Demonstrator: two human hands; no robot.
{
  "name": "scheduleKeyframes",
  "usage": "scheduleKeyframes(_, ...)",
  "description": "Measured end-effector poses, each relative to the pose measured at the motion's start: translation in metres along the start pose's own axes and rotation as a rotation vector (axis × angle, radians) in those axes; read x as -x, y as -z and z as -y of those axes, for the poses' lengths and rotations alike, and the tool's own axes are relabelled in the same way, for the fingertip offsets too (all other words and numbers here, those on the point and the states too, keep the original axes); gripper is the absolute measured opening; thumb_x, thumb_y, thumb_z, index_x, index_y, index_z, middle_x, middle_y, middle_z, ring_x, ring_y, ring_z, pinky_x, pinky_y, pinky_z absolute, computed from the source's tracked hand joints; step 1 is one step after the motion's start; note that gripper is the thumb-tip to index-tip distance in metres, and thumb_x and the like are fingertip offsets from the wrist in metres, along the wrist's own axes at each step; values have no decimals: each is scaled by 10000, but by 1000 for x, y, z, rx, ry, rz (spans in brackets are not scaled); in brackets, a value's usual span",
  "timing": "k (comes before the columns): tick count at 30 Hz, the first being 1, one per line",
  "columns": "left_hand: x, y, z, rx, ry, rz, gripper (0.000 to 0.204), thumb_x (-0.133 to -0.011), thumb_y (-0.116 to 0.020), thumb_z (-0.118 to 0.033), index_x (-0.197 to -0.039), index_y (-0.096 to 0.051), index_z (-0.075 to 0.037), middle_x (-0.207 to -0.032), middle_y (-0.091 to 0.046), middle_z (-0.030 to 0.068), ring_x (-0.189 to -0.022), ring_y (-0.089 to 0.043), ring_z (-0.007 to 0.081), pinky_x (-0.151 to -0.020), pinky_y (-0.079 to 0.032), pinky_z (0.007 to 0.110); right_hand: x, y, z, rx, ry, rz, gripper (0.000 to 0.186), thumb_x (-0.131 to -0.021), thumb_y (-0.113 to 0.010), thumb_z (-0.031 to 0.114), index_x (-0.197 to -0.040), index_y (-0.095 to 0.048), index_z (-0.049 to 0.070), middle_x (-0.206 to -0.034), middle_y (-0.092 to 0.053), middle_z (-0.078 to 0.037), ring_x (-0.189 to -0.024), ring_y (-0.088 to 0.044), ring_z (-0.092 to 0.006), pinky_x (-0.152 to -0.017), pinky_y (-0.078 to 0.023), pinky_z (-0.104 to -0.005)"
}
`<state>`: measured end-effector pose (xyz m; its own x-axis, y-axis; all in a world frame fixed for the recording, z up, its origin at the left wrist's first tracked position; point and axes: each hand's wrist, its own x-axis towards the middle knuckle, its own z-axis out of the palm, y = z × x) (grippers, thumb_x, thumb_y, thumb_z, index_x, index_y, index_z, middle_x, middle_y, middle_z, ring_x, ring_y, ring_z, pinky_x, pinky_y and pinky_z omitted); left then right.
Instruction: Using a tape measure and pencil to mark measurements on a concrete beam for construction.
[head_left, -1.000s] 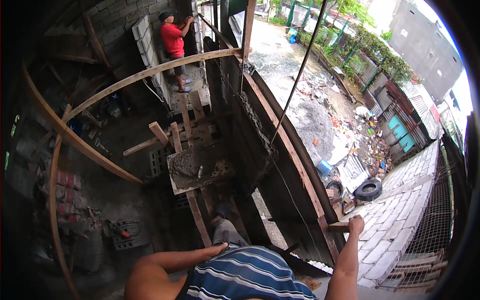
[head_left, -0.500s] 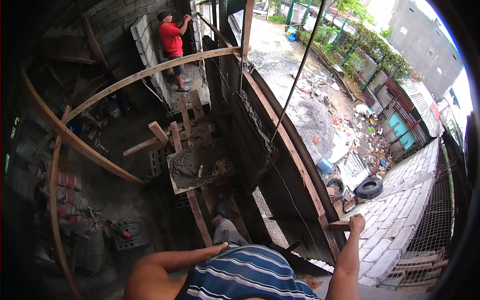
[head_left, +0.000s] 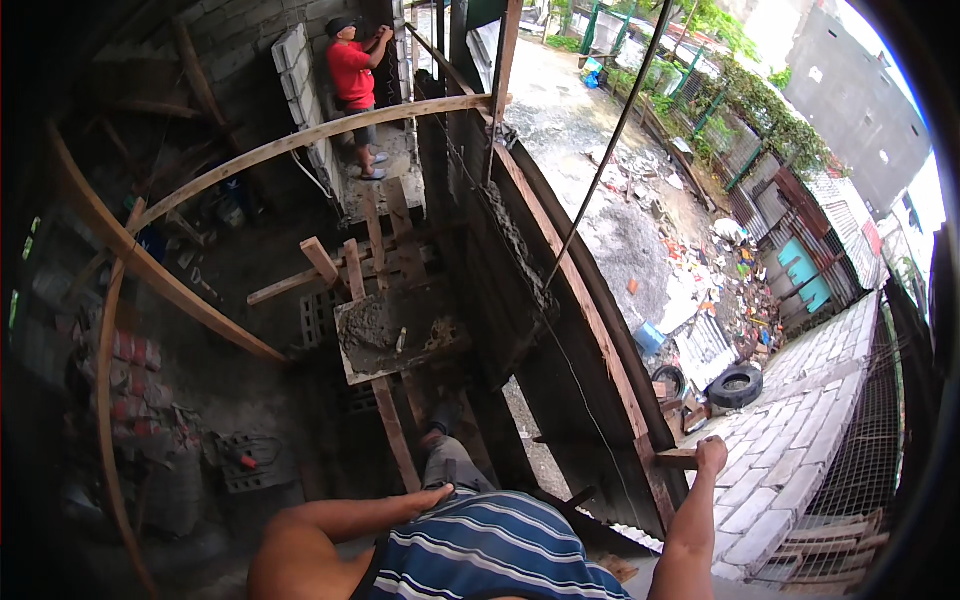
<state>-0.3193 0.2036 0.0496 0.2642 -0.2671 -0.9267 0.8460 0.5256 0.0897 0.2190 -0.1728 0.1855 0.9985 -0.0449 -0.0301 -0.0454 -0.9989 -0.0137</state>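
Note:
My right hand is closed round the end of a short wooden piece that juts out from the long timber rail along the dark wall. My left hand rests against my grey trousers at the upper thigh, beside my striped shirt; its visible part lies stretched out and holds nothing that I can see. Ahead of my leg, a square mortar board carries wet grey mortar and a small light-coloured stick or handle. Wooden planks run beneath the board.
A person in a red shirt stands at the far doorway with both hands raised. Curved-looking timbers cross the left side. Hollow blocks and sacks lie below. Outside are tyres, rubble and a block wall. A thin rod slants overhead.
The view has shifted slightly, so the far surroundings sit a little further right. The person in red has lowered their head and hands a little. Both my hands keep their places.

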Motion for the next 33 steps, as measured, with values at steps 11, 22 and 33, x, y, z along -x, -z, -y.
scheduleKeyframes(11,-3,-3,6,8,-24,-8,814,-986,-340,-731,-1452,-530,-92,-1419,-591,112,-1272,-581,267,-1107,-428,403,-8,-7,-6,45,64,-3,226,-781,-685,217,-932,-772,74,-999,-744,-183,-953,-711,-352,-881,-555,-447)
scheduleKeyframes(22,-3,-3,10,-2,-15,-37,820,-985,-335,-735,-1462,-522,-95,-1434,-581,110,-1286,-573,267,-1114,-421,403,-11,-7,-6,62,71,20,228,-779,-653,174,-945,-770,70,-992,-744,-185,-948,-711,-348,-876,-555,-454)
scheduleKeyframes(33,15,-7,4,-10,-28,-24,931,-907,-411,-811,-1475,-496,-80,-1445,-565,129,-1328,-536,279,-1123,-412,416,-7,-6,-6,52,113,-8,206,-776,-648,176,-910,-771,78,-968,-749,-174,-924,-717,-342,-855,-559,-450)
